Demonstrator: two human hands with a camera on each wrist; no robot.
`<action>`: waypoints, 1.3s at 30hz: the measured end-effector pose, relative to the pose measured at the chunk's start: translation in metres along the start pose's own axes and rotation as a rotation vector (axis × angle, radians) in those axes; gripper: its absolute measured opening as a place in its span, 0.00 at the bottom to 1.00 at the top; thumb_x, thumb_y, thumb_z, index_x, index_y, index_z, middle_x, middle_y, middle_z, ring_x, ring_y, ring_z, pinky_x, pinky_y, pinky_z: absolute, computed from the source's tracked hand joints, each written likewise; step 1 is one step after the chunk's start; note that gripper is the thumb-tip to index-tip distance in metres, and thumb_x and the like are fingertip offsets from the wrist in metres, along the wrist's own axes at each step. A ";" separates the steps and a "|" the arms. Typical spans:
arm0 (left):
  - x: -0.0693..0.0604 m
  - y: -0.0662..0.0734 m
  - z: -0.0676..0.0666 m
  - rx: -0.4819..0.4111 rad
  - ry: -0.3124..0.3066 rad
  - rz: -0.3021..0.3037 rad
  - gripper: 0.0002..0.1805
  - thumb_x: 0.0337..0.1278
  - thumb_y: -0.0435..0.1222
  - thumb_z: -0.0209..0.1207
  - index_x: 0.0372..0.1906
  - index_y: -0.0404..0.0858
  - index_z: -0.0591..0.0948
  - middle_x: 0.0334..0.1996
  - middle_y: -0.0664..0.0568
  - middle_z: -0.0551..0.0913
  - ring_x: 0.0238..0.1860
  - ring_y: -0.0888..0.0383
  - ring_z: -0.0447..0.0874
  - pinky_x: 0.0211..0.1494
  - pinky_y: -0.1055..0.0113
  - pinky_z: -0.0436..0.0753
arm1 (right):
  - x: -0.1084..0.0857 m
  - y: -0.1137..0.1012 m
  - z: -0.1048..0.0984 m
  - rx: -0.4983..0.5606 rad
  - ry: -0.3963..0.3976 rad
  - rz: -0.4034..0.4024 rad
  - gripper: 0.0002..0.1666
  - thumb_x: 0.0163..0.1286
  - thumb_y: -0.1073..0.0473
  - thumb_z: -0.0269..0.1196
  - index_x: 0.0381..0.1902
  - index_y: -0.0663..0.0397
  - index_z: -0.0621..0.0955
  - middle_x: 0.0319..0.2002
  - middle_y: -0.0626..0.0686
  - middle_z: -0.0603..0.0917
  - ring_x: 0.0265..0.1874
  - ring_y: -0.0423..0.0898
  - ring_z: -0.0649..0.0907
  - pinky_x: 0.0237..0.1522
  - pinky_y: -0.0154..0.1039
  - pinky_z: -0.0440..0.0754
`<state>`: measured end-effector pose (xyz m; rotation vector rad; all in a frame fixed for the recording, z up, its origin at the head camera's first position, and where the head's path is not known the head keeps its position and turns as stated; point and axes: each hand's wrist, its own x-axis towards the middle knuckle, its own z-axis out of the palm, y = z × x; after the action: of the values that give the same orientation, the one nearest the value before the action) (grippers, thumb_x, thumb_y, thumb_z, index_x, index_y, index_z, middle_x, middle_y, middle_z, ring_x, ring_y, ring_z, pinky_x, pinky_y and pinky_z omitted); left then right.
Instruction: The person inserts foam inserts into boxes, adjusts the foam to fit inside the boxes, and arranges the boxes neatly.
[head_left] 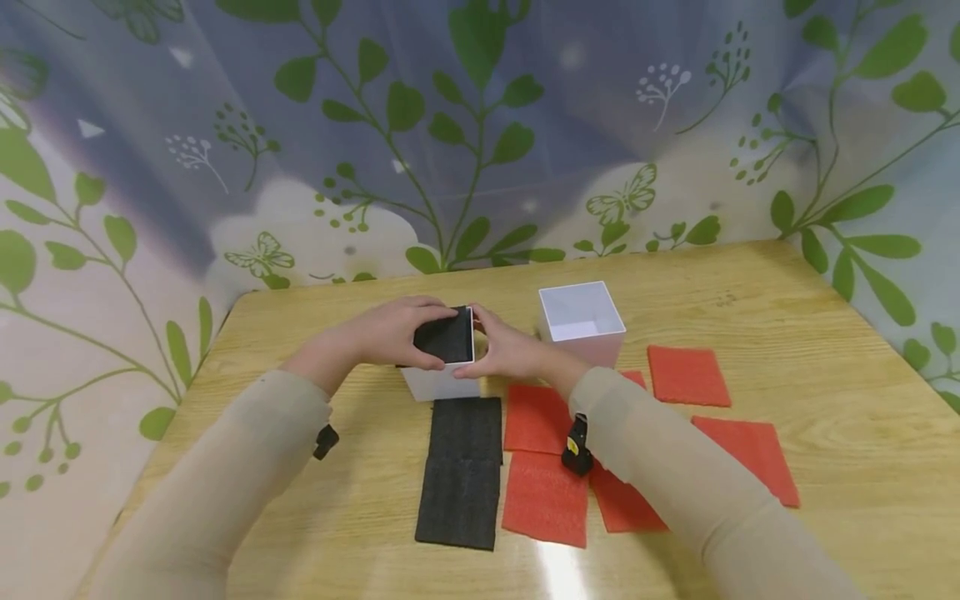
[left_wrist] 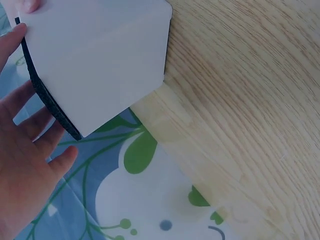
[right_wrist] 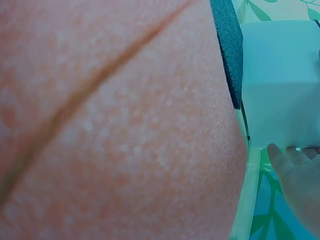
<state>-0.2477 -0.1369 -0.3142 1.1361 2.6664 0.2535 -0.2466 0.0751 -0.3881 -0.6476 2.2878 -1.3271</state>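
In the head view my left hand [head_left: 378,333] holds a black square of soft-looking material [head_left: 446,337] at the mouth of a white box [head_left: 441,385]. Its thumb is at the near edge and its fingers are over the far side. From the right, my right hand [head_left: 513,346] grips that box, thumb at the near corner and fingers at the far side. The left wrist view has the left hand [left_wrist: 25,155] along the black square's edge [left_wrist: 47,97], against the box's opening. In the right wrist view the right hand [right_wrist: 300,187] touches the box wall [right_wrist: 280,90].
Black squares [head_left: 459,500] lie in front of the box. Several red squares [head_left: 546,500] are spread to the right, partly under my right forearm. A second white box [head_left: 588,342] stands open at the back right. Behind the wooden table [head_left: 337,500] hangs a leaf-patterned curtain [head_left: 480,150].
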 end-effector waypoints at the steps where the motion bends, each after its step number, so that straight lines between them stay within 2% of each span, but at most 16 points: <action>1: 0.001 0.000 0.001 -0.003 -0.004 -0.002 0.42 0.50 0.52 0.64 0.69 0.39 0.64 0.65 0.41 0.64 0.63 0.45 0.64 0.60 0.51 0.68 | 0.000 0.000 0.000 -0.001 -0.001 0.001 0.67 0.53 0.46 0.71 0.73 0.50 0.37 0.72 0.52 0.45 0.70 0.48 0.53 0.64 0.45 0.61; 8: 0.003 0.003 0.002 -0.017 -0.012 -0.030 0.43 0.50 0.52 0.64 0.70 0.42 0.63 0.67 0.42 0.61 0.66 0.44 0.60 0.63 0.50 0.65 | -0.002 -0.002 -0.001 0.023 -0.013 -0.040 0.56 0.54 0.48 0.71 0.70 0.45 0.49 0.70 0.51 0.49 0.70 0.48 0.53 0.64 0.48 0.61; 12: 0.003 0.004 0.003 -0.022 -0.005 -0.031 0.42 0.51 0.52 0.64 0.69 0.42 0.63 0.67 0.41 0.61 0.67 0.44 0.58 0.64 0.49 0.64 | 0.000 0.002 0.000 0.020 -0.009 -0.039 0.54 0.53 0.46 0.71 0.69 0.43 0.51 0.70 0.48 0.50 0.69 0.46 0.54 0.64 0.46 0.62; 18: 0.003 0.004 0.005 -0.035 0.004 -0.027 0.42 0.51 0.53 0.63 0.69 0.41 0.64 0.67 0.41 0.60 0.67 0.42 0.57 0.64 0.48 0.62 | 0.000 0.003 0.000 0.007 -0.022 -0.040 0.55 0.53 0.43 0.70 0.69 0.43 0.50 0.70 0.48 0.49 0.69 0.45 0.54 0.64 0.47 0.62; 23: 0.003 0.004 0.007 -0.038 0.017 -0.007 0.40 0.52 0.52 0.63 0.68 0.40 0.65 0.67 0.39 0.60 0.67 0.42 0.57 0.65 0.48 0.62 | -0.001 0.004 -0.001 -0.009 -0.028 -0.001 0.64 0.52 0.40 0.70 0.73 0.45 0.42 0.72 0.49 0.45 0.70 0.46 0.53 0.64 0.48 0.61; 27: 0.003 0.003 0.009 -0.039 0.025 0.000 0.39 0.52 0.51 0.63 0.68 0.40 0.66 0.67 0.38 0.60 0.66 0.41 0.57 0.64 0.48 0.62 | -0.002 0.003 -0.002 -0.009 -0.035 0.011 0.67 0.52 0.40 0.69 0.74 0.46 0.37 0.73 0.50 0.42 0.70 0.48 0.51 0.64 0.48 0.60; 31: 0.002 0.002 0.011 -0.036 0.021 -0.003 0.40 0.53 0.53 0.62 0.69 0.41 0.64 0.68 0.39 0.58 0.67 0.41 0.57 0.64 0.48 0.62 | -0.002 0.003 -0.001 -0.010 -0.034 0.007 0.66 0.53 0.41 0.69 0.74 0.46 0.38 0.73 0.50 0.41 0.71 0.49 0.51 0.64 0.48 0.60; 34: -0.002 0.001 0.013 -0.048 0.009 -0.016 0.42 0.54 0.56 0.59 0.70 0.42 0.62 0.70 0.39 0.54 0.68 0.41 0.56 0.65 0.49 0.62 | -0.002 0.003 0.000 -0.002 -0.025 -0.006 0.63 0.53 0.42 0.70 0.73 0.44 0.42 0.72 0.50 0.44 0.70 0.49 0.52 0.64 0.48 0.61; 39: -0.014 -0.001 0.011 -0.029 0.019 -0.075 0.43 0.56 0.58 0.55 0.71 0.41 0.59 0.71 0.40 0.52 0.68 0.41 0.55 0.66 0.45 0.56 | -0.002 0.004 0.001 0.020 -0.012 -0.023 0.58 0.53 0.45 0.71 0.72 0.40 0.47 0.71 0.50 0.46 0.70 0.49 0.53 0.64 0.49 0.61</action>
<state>-0.2353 -0.1471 -0.3232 1.0284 2.7062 0.2903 -0.2453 0.0771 -0.3923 -0.6758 2.2609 -1.3519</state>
